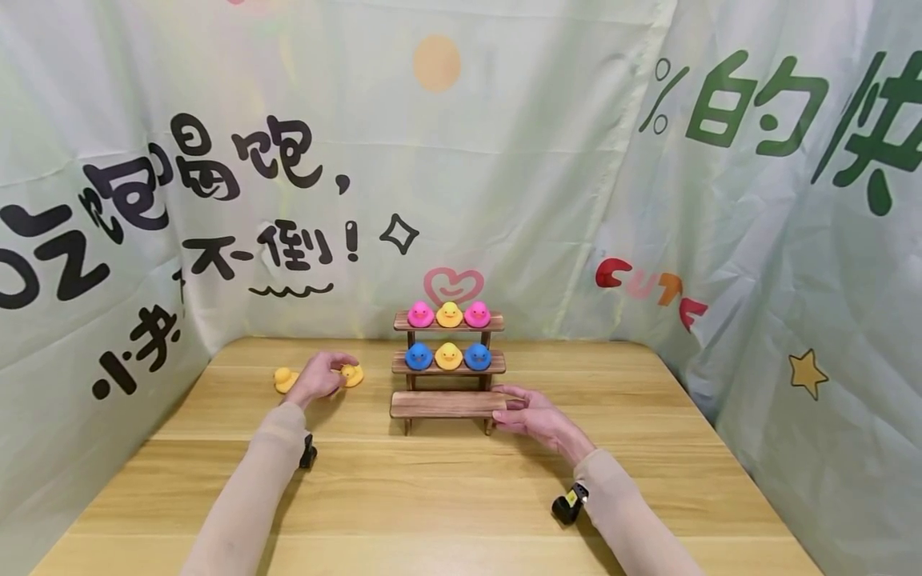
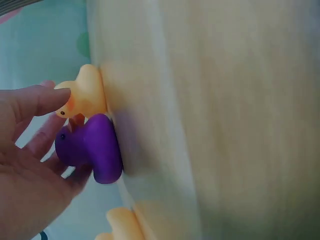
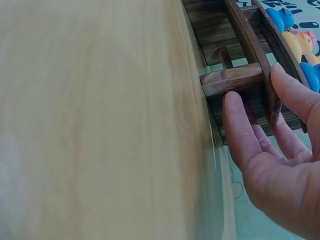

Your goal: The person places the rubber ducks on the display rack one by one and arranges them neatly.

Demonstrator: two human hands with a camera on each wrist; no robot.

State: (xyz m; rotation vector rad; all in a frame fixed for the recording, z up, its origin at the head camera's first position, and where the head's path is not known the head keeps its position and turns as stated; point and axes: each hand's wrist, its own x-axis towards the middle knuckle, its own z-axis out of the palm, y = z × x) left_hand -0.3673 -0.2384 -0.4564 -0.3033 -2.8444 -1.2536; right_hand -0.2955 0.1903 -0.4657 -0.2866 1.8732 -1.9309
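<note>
Thumb and fingers of my left hand (image 1: 320, 378) close around the head of a yellow rubber duck (image 2: 91, 92) on the table at left. Right beside that duck, under the same hand, is a purple rubber duck (image 2: 100, 147), hidden in the head view. Another yellow duck (image 1: 285, 380) sits left of the hand. My right hand (image 1: 536, 418) holds the right end of the bottom tier of a three-tier wooden display stand (image 1: 439, 405), thumb and fingers on either side of the board. No duck is on that bottom tier.
On the stand's top tier sit a pink duck (image 1: 421, 314), a yellow duck (image 1: 450, 314) and another pink one. The middle tier bears a blue duck (image 1: 418, 356), a yellow one and a second blue one. Printed cloth (image 1: 533, 160) hangs around the wooden table (image 1: 432, 496).
</note>
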